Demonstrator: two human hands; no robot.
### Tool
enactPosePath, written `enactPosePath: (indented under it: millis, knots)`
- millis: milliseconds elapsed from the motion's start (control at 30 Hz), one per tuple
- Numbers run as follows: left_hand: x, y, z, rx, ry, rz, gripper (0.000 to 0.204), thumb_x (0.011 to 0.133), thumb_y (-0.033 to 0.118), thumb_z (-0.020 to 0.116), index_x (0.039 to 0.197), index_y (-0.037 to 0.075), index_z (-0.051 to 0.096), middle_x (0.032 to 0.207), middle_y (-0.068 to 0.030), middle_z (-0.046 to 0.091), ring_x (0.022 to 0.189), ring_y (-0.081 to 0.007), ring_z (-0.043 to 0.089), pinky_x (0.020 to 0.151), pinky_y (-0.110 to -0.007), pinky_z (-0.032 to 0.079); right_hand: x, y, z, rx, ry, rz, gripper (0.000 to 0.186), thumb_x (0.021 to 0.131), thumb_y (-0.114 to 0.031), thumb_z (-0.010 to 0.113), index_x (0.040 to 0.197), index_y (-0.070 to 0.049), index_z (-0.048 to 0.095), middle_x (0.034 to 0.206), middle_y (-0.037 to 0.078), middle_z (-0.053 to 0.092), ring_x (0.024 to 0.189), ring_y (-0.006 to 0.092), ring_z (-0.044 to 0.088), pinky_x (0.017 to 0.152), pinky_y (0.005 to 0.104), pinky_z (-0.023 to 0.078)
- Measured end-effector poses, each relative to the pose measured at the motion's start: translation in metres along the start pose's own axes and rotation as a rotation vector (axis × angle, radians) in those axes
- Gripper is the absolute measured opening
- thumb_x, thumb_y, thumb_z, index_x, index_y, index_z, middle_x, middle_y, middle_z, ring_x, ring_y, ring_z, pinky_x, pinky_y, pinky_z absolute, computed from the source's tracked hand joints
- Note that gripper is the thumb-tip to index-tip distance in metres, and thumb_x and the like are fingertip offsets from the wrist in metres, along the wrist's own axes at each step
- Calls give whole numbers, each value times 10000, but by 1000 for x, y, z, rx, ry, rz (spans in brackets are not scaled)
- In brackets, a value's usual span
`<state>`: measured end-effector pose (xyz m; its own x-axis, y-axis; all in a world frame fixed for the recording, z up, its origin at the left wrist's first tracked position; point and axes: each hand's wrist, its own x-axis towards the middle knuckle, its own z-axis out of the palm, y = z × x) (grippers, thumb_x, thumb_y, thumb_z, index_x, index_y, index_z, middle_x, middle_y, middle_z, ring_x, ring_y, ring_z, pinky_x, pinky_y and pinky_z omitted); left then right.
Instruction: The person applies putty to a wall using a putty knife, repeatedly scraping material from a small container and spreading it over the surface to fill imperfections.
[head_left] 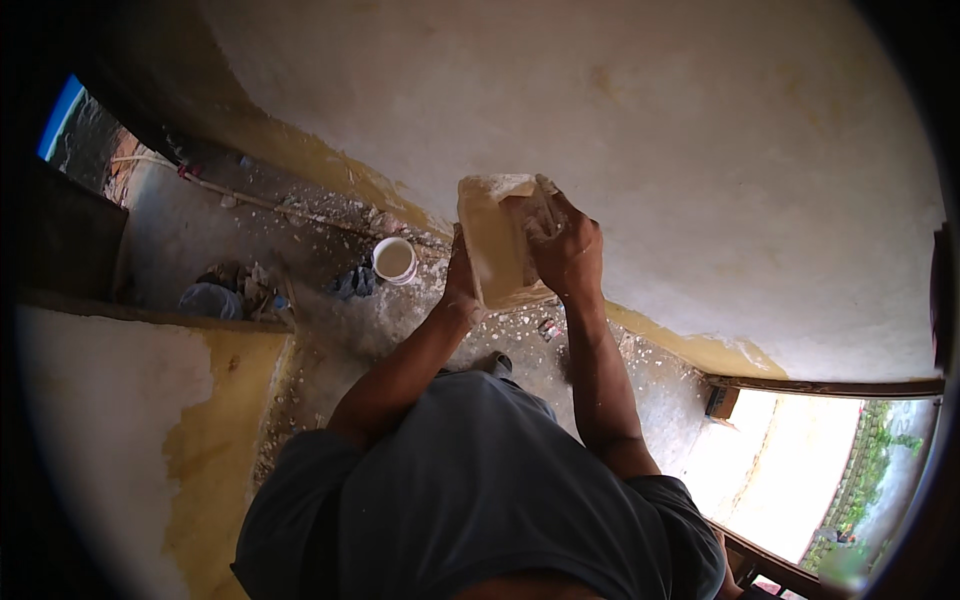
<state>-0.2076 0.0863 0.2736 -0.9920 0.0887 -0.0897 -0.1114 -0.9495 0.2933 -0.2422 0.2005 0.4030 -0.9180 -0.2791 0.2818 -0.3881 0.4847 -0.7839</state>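
In front of me is a rectangular, cloudy plastic tub [492, 245], tilted, with whitish residue smeared on its rim and walls. My left hand [461, 280] grips it along its left side and lower corner, the fingers partly hidden behind it. My right hand [570, 245] is closed at the tub's right side, its fingers bent at the rim and dusted with pale material. A pale patch shows by those fingers; whether they pinch a tool or only the tub's edge is hidden.
A pale, patchily coated wall [740, 200] rises ahead, yellowish along its base. A white bucket [394, 260] stands on the splattered floor beside a dark plastic bag [352, 282]. Debris [255, 285] lies left, near a low partition [120, 400]. A bright doorway [790, 460] opens at right.
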Motion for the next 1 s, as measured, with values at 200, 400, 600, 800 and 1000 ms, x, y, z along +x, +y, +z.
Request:
enactPosePath:
  millis: [200,400,600,800,1000]
  knots:
    - [3,0,-16,-35,44,-68,589,991,533,324,1428,141,372,1367,-111,487,1234,-288,519,1033,-464,452,1,-9,1,-205,33,17,409,810,-155,652,1209,-72,616,825,234,670,772,422,662,667,476,535]
    - [9,-3,-27,14,-37,-40,582,988,526,348,1412,129,384,1361,-105,487,1235,-268,518,1029,-444,458,-5,-6,-5,-147,-27,-28,472,764,-93,695,1223,-20,609,1003,235,678,930,363,680,798,401,538]
    - [-2,-2,2,-108,-32,-35,541,995,496,359,1382,124,424,1307,-96,532,1183,-262,561,989,-442,494,0,4,-13,-124,48,68,518,756,-73,681,1264,-37,585,1044,238,670,943,364,678,780,394,548]
    - [-2,-5,9,130,59,16,509,1011,457,367,1371,103,433,1250,-103,582,1109,-248,610,935,-408,537,-5,5,4,-324,50,-68,469,769,-96,625,1237,-73,606,835,226,673,755,391,674,677,478,539]
    - [8,-5,-32,-153,-151,-49,516,1012,440,350,1410,117,398,1320,-121,536,1187,-271,560,998,-443,489,-7,11,4,-159,53,-85,429,767,-144,645,1176,-17,623,841,244,662,771,421,657,683,478,533]
